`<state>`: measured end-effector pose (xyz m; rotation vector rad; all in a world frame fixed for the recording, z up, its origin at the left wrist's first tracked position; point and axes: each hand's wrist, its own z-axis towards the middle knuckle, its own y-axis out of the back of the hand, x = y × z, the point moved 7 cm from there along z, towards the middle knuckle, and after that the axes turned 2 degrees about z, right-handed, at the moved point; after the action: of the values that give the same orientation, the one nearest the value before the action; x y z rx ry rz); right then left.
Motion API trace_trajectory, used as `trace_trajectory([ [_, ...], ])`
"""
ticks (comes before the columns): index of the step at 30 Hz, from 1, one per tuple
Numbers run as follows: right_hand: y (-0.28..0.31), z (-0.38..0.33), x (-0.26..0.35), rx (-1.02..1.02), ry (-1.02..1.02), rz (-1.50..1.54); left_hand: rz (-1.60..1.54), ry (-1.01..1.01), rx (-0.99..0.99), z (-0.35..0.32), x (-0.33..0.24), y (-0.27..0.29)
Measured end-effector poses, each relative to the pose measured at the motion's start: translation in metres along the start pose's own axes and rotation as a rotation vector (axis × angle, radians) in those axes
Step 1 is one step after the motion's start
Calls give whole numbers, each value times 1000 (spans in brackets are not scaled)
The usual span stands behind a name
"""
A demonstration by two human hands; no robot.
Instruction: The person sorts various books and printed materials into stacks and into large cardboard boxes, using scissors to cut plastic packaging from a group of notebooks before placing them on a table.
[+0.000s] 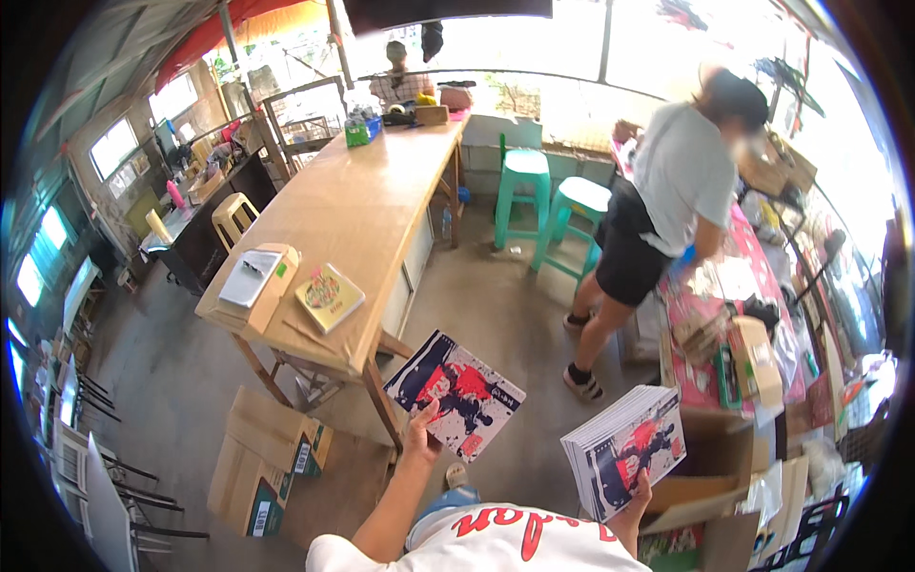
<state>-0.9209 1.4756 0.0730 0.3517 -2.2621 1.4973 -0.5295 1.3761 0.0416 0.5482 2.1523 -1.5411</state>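
The left hand point(419, 431) is gripping one book point(456, 393) by its bottom edge near the frame's middle, while the right hand point(637, 496) is holding a thick stack point(624, 448) that might be slipping because it is leaning.

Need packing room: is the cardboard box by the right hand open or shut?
Open: the cardboard box has its flaps spread out, beside the right hand holding a stack of booklets.

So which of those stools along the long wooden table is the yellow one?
The yellow stool stands alone at the wooden table's left side. The two teal stools stand on its right, near the other person.
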Motion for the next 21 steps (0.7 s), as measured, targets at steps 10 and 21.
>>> trace_trajectory([
  [10,-163,256,-109,-60,-8,27,-204,-74,-85,286,-156,-13],
  [21,-344,600,-182,16,-148,-10,-405,-316,-337,681,-311,-59],
])
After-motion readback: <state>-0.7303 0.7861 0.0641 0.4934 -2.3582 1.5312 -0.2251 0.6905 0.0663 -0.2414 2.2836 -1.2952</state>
